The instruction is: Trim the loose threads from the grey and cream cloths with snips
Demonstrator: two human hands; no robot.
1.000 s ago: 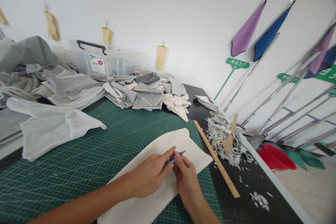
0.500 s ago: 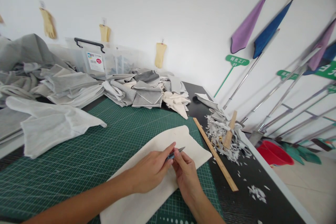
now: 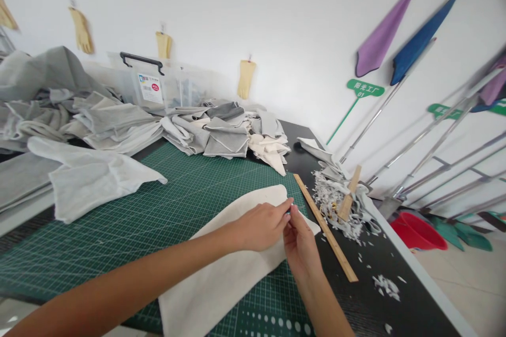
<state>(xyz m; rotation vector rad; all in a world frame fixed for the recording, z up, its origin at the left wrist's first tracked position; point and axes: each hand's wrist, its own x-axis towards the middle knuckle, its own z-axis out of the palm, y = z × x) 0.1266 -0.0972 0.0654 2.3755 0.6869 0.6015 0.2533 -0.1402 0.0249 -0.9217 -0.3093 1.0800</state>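
Observation:
A cream cloth piece (image 3: 221, 279) with a curved top edge lies slantwise on the green cutting mat (image 3: 190, 195). Over its upper right part, my left hand (image 3: 259, 226) is closed, fingers pointing right, round a small blue pointed tool (image 3: 290, 210), of which only a bit shows. My right hand (image 3: 302, 245) meets it from below right, thumb and fingers pinched together; what they grip is hidden. The fingertips of both hands touch or nearly touch. The tool's tip cannot be seen.
A wooden ruler (image 3: 326, 229) lies right of the cloth, beside grey scraps (image 3: 336, 200) with a wooden strip on them. Folded grey cloths (image 3: 225, 131) are piled behind the mat. A pale cloth (image 3: 103, 176) lies left. A clear box (image 3: 138, 87) stands by the wall.
Both hands have moved right and slightly up over the cloth. The tool's dark pointed tip, visible before, is now hidden by the fingers. The view has shifted slightly.

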